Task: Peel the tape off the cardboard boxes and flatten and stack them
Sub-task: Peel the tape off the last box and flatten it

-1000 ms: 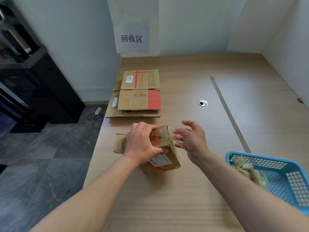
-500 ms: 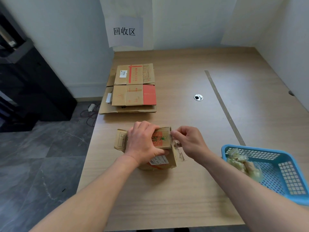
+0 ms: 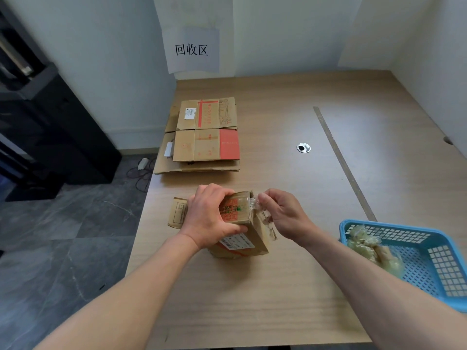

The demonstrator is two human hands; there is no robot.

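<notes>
A small brown cardboard box [image 3: 240, 218] with a red and green label stands on the wooden table [image 3: 252, 299], one flap sticking out to its left. My left hand [image 3: 211, 215] grips the box from above and from the left. My right hand [image 3: 280, 213] pinches a strip of clear tape [image 3: 255, 202] at the box's upper right corner, and the strip is partly lifted off. A stack of flattened cardboard boxes [image 3: 202, 137] lies further back on the table near its left edge.
A blue plastic basket [image 3: 429, 261] with crumpled used tape [image 3: 371, 248] in it sits at the right front. A round cable hole [image 3: 303, 147] and a long seam mark the tabletop. Walls close the back and right; the table's left edge drops to a grey floor.
My right hand closed from spread fingers onto the tape at the box's corner and has drawn it up a little. My left hand has kept its grip on the box.
</notes>
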